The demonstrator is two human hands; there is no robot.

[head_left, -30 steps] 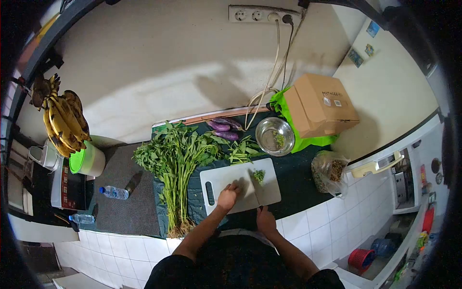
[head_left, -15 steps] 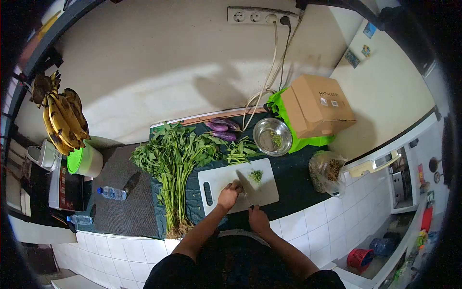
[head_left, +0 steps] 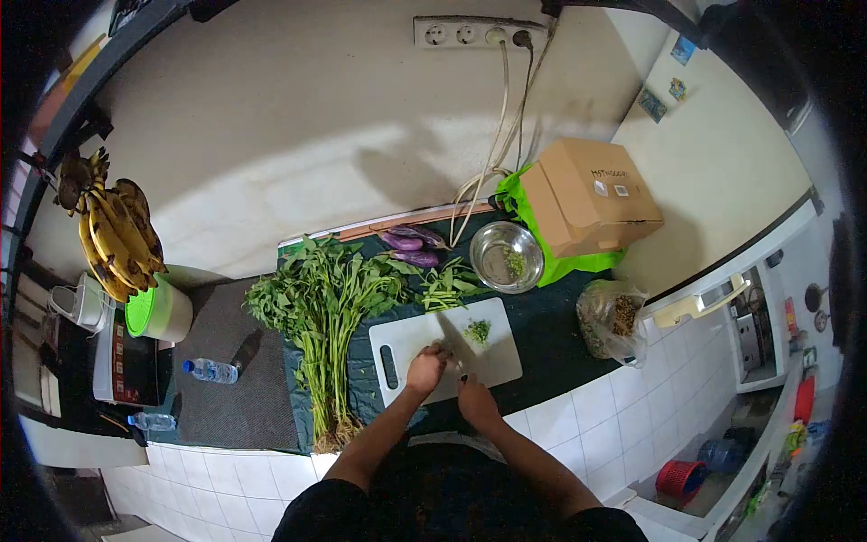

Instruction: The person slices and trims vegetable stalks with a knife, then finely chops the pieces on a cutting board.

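On the white cutting board (head_left: 492, 357), my left hand (head_left: 426, 369) rests with its fingers bent together; whatever lies under them is too small to make out. My right hand (head_left: 476, 402) is closed round the handle of a knife (head_left: 454, 348), whose blade points away across the board beside my left fingers. Chopped green pieces (head_left: 477, 331) form a small pile right of the blade. Left of the board lies a large bunch of leafy greens (head_left: 334, 316) with roots toward me. Behind the board are cut leafy pieces (head_left: 447, 285), purple eggplants (head_left: 414, 246) and a metal bowl (head_left: 495, 262) with green bits.
A cardboard box (head_left: 587, 199) stands on a green bag (head_left: 564, 269) at the back right. A plastic bag (head_left: 610, 321) lies right of the board. Water bottles (head_left: 211, 370) and a green-lidded container (head_left: 163, 309) are at the left. Bananas (head_left: 113, 230) hang above.
My right hand has moved left with the knife, bringing the blade closer to my left hand. The view has shifted slightly.
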